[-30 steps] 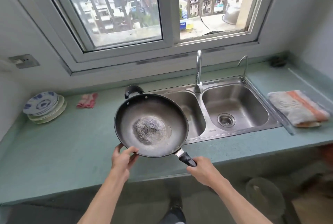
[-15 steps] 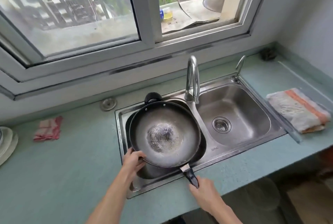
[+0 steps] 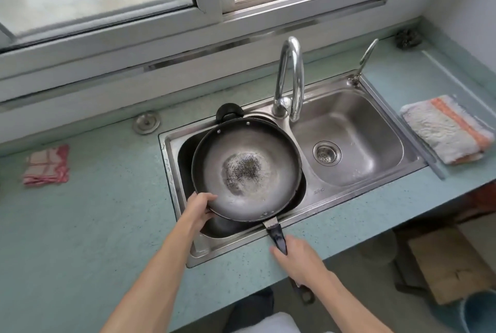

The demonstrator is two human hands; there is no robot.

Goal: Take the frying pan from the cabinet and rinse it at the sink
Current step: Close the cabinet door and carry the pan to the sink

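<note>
The black frying pan (image 3: 247,169) with a scorched grey patch in its middle sits over the left basin of the steel double sink (image 3: 359,142). My left hand (image 3: 200,206) grips the pan's near-left rim, thumb inside. My right hand (image 3: 300,259) is closed around the long black handle (image 3: 277,237), which reaches over the sink's front edge. A small black helper handle (image 3: 229,112) points toward the window. The chrome faucet (image 3: 291,78) arches with its spout over the divider, just right of the pan's far edge. No water is running.
A red checked cloth (image 3: 45,165) lies on the green counter (image 3: 80,225) at left. A folded white-and-orange towel (image 3: 445,128) lies right of the sink. A round metal cap (image 3: 146,121) sits behind the sink, a dark scrubber (image 3: 408,37) in the far right corner.
The pan has travelled right from above the counter and come down over the left basin. Both hands kept their hold. My view has closed in on the sink.
</note>
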